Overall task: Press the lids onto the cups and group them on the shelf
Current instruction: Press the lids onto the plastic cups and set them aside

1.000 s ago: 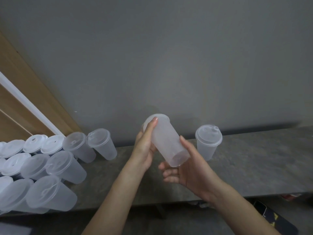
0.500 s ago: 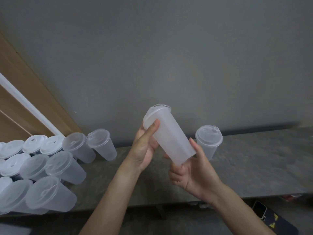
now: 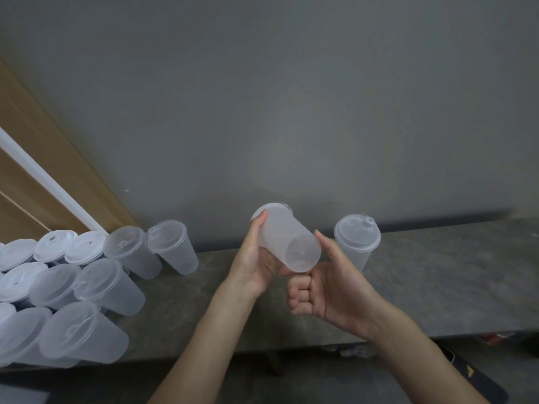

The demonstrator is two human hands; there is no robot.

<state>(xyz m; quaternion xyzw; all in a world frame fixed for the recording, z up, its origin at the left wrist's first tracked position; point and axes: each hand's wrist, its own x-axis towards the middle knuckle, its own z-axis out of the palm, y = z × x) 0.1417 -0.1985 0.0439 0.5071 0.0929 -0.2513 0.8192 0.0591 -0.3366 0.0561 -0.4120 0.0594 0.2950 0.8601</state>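
The left hand (image 3: 253, 266) is wrapping round the top of a cloudy see-through plastic cup (image 3: 287, 240) with a round lid (image 3: 277, 207) on, tipped in the air above the grey stone shelf (image 3: 437, 272). The right hand (image 3: 329, 293) is pinching the cup's bottom with its thumb and curled fingers.

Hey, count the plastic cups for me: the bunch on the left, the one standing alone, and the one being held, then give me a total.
Grouped lidded cups, left end of the shelf: 11 in view (the frame edge may hide more)
Lone lidded cup: 1
Held cup, gripped by the left hand, right hand thumb against it: 1
Total: 13 in view
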